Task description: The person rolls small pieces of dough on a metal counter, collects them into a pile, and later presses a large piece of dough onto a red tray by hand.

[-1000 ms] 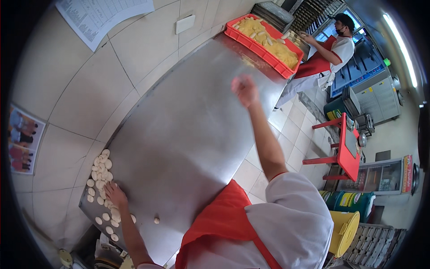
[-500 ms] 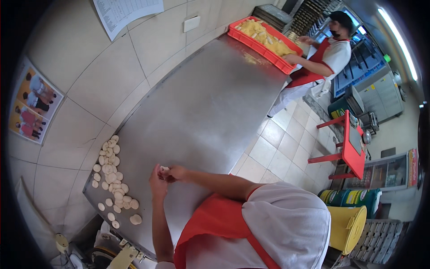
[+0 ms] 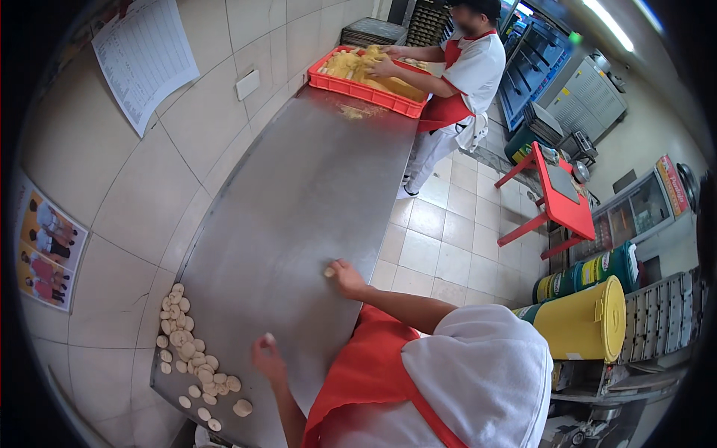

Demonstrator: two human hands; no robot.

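Both my hands are over the steel table [image 3: 258,201], well apart. My right hand [image 3: 348,279] pinches a small piece of dough [image 3: 329,272] at its fingertips, close to the table's right edge. My left hand [image 3: 269,361], lower and further left, is closed with a small whitish bit [image 3: 269,339] at its fingertips, which looks like dough. Left of it, many round, flat pale dough pieces [image 3: 199,361] lie in a loose heap along the table's wall side. One larger dough round [image 3: 243,408] sits apart, nearest to my left arm.
At the table's far end a co-worker [image 3: 470,75] has both hands in a red crate [image 3: 373,95] of yellow crumbs and pale pieces. Tiled wall borders the left side. A red stool-like table [image 3: 565,213] and a yellow bin [image 3: 579,321] stand on the right.
My hands were together and have come apart, the right moving right, the left downward, each with a small piece. My view has shifted. The co-worker's hands have moved into the crate.
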